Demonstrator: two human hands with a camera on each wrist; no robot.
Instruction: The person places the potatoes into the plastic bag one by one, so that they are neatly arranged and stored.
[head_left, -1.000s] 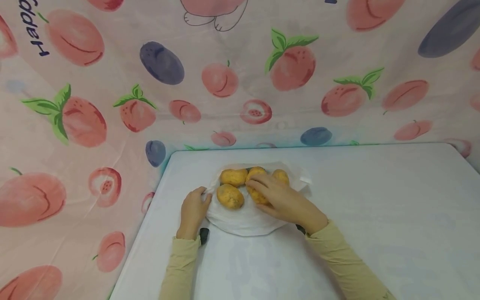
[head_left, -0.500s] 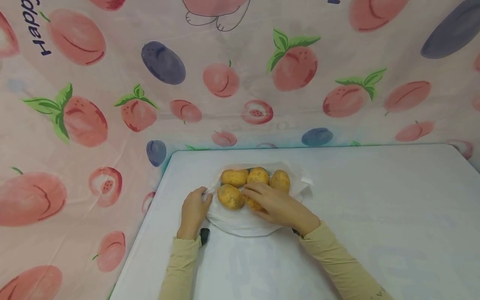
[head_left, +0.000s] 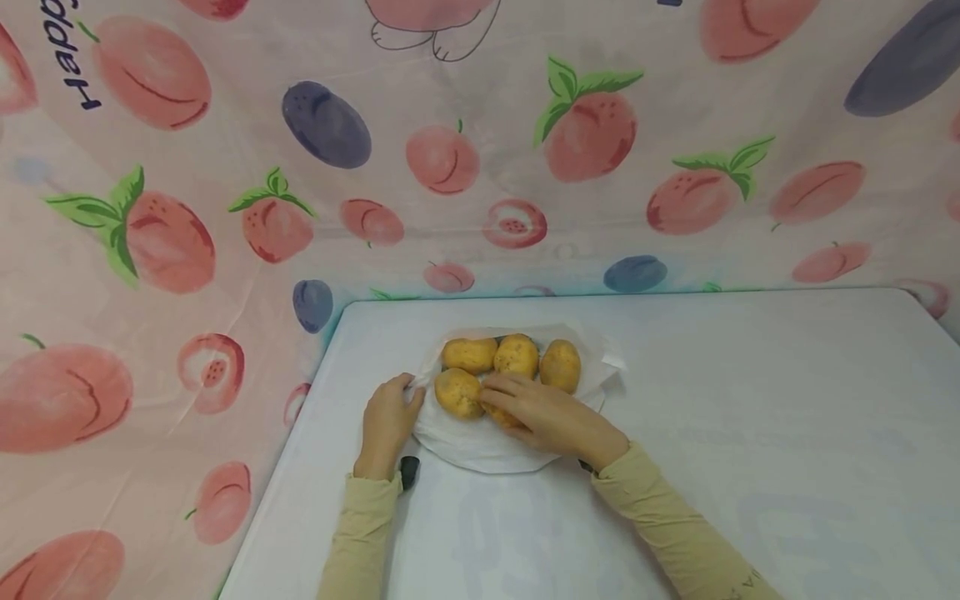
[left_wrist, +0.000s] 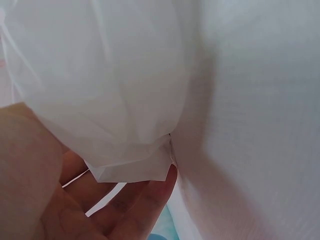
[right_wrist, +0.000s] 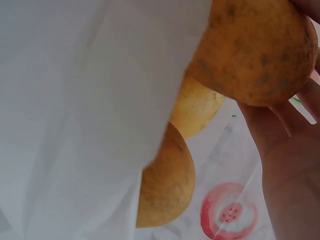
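Observation:
Several yellow-brown potatoes (head_left: 469, 355) lie at the upper part of a thin white bag (head_left: 487, 452) in the head view. My right hand (head_left: 551, 414) grips one potato (right_wrist: 255, 55) at the near side, fingers over its top, close against the potato (head_left: 457, 393) to its left. Much of the gripped potato is hidden under that hand in the head view. At the bag's left edge, my left hand (head_left: 388, 421) holds the white material. The left wrist view has its fingertips (left_wrist: 162, 187) under the bag's edge and the thumb side at the left.
The bag lies on a white tabletop (head_left: 750, 417), near the left part of its far edge. A cloth printed with peaches (head_left: 442, 160) hangs behind and to the left. Dark wrist camera mounts (head_left: 408, 472) show beside the sleeves.
My right hand has moved left and slightly nearer with its potato, uncovering the potatoes at the back and right. The left hand has stayed at the bag's edge.

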